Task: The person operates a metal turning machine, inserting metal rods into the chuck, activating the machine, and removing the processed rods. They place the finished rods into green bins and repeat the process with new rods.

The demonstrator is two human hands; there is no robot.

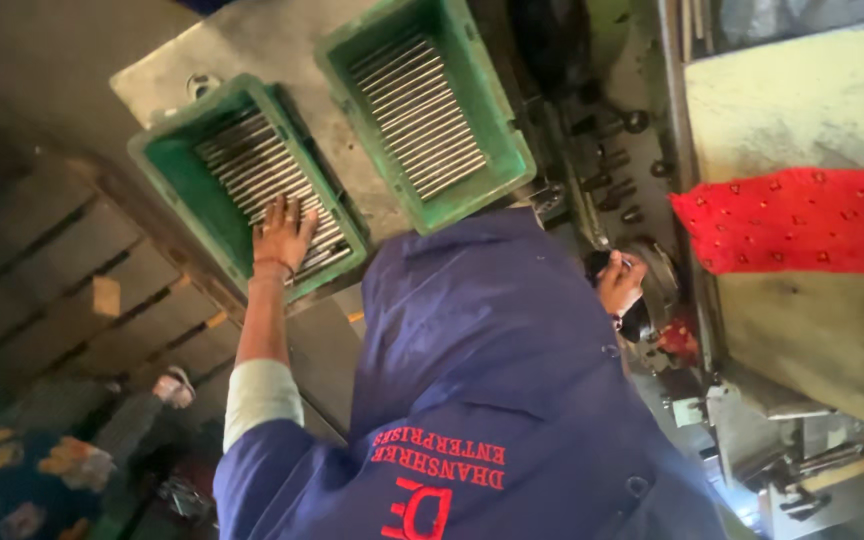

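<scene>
Head view: the left hand [285,232] lies flat with fingers spread on a row of thin, bright steel rods [262,185] stacked side by side in a green rectangular plastic crate [167,170], toward ten o'clock in the picture. The palm presses the rods near the crate's lower end, and a thin band circles the wrist. A second green plastic crate [497,140], at twelve o'clock and just beside the first, holds another neat layer of steel rods [417,110]. Both crates sit on a worn grey metal machine top [167,70]. At three o'clock from the middle, the right hand [620,283] is closed around a small dark object [600,263] whose kind I cannot tell, close against the round metal part of the machine [664,275]. A blue work jacket [492,400] with red lettering fills the lower centre. A red patterned cloth [802,220] drapes over a pale block at three o'clock.
</scene>
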